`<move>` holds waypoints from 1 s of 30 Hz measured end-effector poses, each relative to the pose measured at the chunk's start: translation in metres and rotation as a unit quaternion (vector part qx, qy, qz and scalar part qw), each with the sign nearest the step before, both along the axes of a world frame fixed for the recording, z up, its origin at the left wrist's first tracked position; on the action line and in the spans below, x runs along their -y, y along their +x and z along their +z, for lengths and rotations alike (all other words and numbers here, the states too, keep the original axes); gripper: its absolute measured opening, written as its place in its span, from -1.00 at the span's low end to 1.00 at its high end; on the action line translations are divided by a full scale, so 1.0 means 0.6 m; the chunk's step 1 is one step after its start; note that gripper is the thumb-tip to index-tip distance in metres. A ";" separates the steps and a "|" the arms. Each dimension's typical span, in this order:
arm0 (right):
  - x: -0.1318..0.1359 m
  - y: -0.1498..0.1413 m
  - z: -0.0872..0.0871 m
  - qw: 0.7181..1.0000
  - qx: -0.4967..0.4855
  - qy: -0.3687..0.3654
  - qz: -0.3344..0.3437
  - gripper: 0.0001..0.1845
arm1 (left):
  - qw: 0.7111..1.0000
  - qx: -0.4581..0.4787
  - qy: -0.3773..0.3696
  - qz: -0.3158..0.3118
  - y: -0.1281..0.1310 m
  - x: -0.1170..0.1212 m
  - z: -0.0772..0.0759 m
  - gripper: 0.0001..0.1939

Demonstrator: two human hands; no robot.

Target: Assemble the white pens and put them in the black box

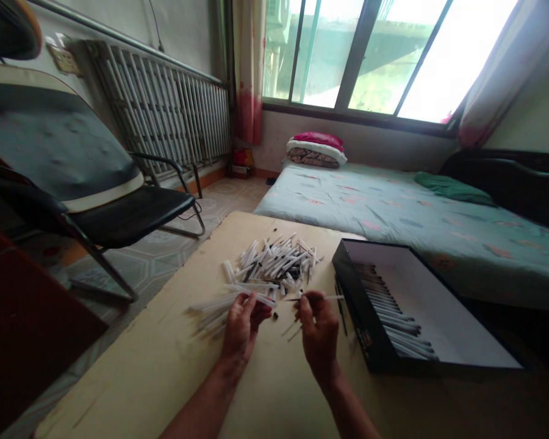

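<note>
Across the pale yellow worktop point(141, 372), a loose heap of white pen tubes point(269, 265) is spread, with an open black box point(357, 286), packed with rows of pens point(388, 305), set just to its right. A slim tube point(322, 298) is pinched in the nearly closed right hand point(320, 332); the half-curled left hand point(242, 326) is held against the heap's near tubes, though whether they are gripped cannot be told.

A thin white pen tube point(318, 298) is pinched by the right hand point(319, 332), while another white tube point(251, 293) is touched by the left hand point(241, 326), beside a loose heap of pens point(269, 265) on a cream table point(132, 360), with a black box point(361, 305) set nearby
</note>
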State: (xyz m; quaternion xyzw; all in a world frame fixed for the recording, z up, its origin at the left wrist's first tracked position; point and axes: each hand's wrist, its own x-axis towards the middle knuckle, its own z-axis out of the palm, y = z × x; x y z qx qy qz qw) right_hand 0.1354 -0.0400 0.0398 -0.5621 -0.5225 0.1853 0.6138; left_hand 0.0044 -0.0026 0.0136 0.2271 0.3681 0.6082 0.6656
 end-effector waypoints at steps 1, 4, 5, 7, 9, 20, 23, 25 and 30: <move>0.012 -0.005 0.000 1.000 -0.024 0.010 0.009 -0.86 | 1.000 0.011 -0.005 -0.001 0.000 0.001 0.001 -0.76; 0.034 -0.020 -0.005 0.998 -0.045 0.031 0.018 -0.88 | 0.999 0.037 -0.017 -0.005 0.000 0.002 0.001 -0.79; 0.037 -0.024 -0.007 0.998 -0.040 0.032 0.021 -0.88 | 0.999 0.041 -0.020 -0.007 0.000 0.002 0.001 -0.80; 0.037 -0.029 -0.010 0.999 -0.026 0.025 0.031 -0.90 | 0.999 0.044 -0.021 -0.015 0.002 0.004 0.001 -0.81; 0.033 -0.030 -0.012 0.999 -0.019 0.016 0.040 -0.91 | 0.998 0.047 -0.017 -0.026 0.003 0.005 0.002 -0.81; 0.025 -0.036 0.005 0.996 0.056 0.014 0.074 -0.88 | 0.993 0.091 -0.032 -0.062 0.004 0.010 0.008 -0.87; 0.031 -0.034 0.012 0.998 0.050 0.008 0.046 -0.82 | 0.993 0.098 -0.043 -0.047 0.002 0.008 0.007 -0.91; 0.036 -0.034 0.015 0.999 0.034 0.019 0.003 -0.80 | 0.993 0.102 -0.053 -0.033 0.001 0.006 0.007 -0.94; 0.036 -0.035 0.019 0.998 0.049 0.022 0.028 -0.91 | 0.992 0.113 -0.050 -0.039 0.001 0.007 0.007 -0.96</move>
